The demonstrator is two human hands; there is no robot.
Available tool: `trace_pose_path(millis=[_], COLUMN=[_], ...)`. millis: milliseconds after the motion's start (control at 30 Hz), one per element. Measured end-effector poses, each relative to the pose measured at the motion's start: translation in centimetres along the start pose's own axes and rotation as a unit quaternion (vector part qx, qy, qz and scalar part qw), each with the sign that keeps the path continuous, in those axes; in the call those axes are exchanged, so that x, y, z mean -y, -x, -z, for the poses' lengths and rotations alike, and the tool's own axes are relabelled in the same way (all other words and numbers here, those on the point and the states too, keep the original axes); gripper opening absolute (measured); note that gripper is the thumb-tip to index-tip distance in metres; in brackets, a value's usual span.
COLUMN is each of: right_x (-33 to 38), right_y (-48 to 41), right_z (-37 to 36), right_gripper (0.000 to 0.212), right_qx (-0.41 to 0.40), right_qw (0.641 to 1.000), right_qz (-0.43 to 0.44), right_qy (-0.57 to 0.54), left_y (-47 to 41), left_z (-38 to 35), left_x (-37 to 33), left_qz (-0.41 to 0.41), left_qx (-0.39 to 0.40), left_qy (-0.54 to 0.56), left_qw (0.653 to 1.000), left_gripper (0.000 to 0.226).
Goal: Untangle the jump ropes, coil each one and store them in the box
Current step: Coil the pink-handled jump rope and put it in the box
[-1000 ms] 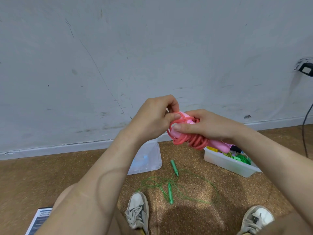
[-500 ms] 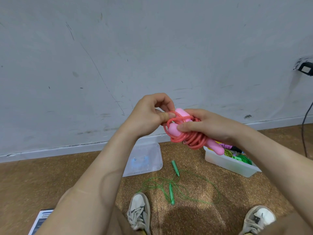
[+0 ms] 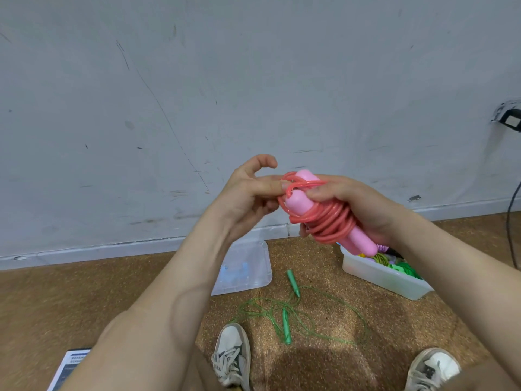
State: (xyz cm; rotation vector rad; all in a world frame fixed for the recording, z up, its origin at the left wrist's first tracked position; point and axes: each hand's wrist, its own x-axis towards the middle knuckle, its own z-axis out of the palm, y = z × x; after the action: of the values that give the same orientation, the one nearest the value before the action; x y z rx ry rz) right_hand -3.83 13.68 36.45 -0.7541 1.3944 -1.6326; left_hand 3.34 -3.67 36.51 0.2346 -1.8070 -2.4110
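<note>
At chest height I hold a pink jump rope [image 3: 329, 218], its coral cord wound in several turns around the two pink handles. My right hand [image 3: 363, 204] grips the bundle from the right, fingers curled over the coils. My left hand [image 3: 248, 193] is at the bundle's upper left end, where thumb and lower fingers pinch a loop of the cord while the index finger is lifted. A green jump rope [image 3: 287, 314] lies loose and tangled on the floor between my feet. The clear plastic box [image 3: 383, 277] stands on the floor at the right, with coiled ropes inside.
The box's clear lid [image 3: 245, 269] lies flat near the wall's skirting. My two white shoes [image 3: 231, 356] [image 3: 431, 368] sit at the bottom. A printed sheet [image 3: 70, 365] lies at lower left. A black cable [image 3: 510, 221] hangs down the wall at far right.
The bundle has tilted so the handles point down right, and more of it shows. My left hand opened its index finger and shifted its pinch along the cord's loop at the top end.
</note>
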Motion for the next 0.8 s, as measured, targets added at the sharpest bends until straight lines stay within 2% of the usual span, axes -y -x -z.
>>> trace_pose_path(millis=[100,167,233,300,400,500,633,800], right_x=[0.2,0.2,0.1,-0.1,-0.1,0.2,0.7,1.0], right_y=[-0.1,-0.1,-0.1,-0.1,-0.1,-0.2,-0.6,-1.7], right_z=[0.3,0.4,0.5,0.6,0.0,-0.9,-1.8,-1.2], right_gripper=[0.047,0.045,0.039,0.043,0.042,0.039,0.042,0.04], right_qx=[0.008,0.012,0.022,0.025,0.02,-0.011,-0.039,-0.147], right_qw=[0.998,0.995,0.993,0.99,0.987,0.986,0.984,0.979], right_qz=[-0.011,-0.011,0.001,0.006,0.015,0.032,0.055,0.018], right_qy=[-0.069,-0.101,-0.116,-0.138,-0.159,-0.165,-0.166,-0.139], left_y=[0.0,-0.1,-0.2,-0.4,-0.6,-0.7,-1.1,-1.6], left_z=[-0.7,-0.6,-0.4,-0.6,-1.9,-2.9,-3.6,-3.9], left_x=[0.8,0.9,0.8,0.8,0.8,0.4,-0.2,0.0], left_qz=[0.025,0.023,0.001,-0.026,-0.051,-0.081,-0.115,-0.121], left_qx=[0.01,0.081,0.157,0.179,0.145,0.125,0.069,-0.059], left_qy=[0.118,0.167,0.176,0.147,0.092,0.089,0.075,0.051], left_qw=[0.993,0.982,0.972,0.972,0.984,0.985,0.988,0.99], left_gripper=[0.033,0.04,0.051,0.053,0.056,0.058,0.018,0.02])
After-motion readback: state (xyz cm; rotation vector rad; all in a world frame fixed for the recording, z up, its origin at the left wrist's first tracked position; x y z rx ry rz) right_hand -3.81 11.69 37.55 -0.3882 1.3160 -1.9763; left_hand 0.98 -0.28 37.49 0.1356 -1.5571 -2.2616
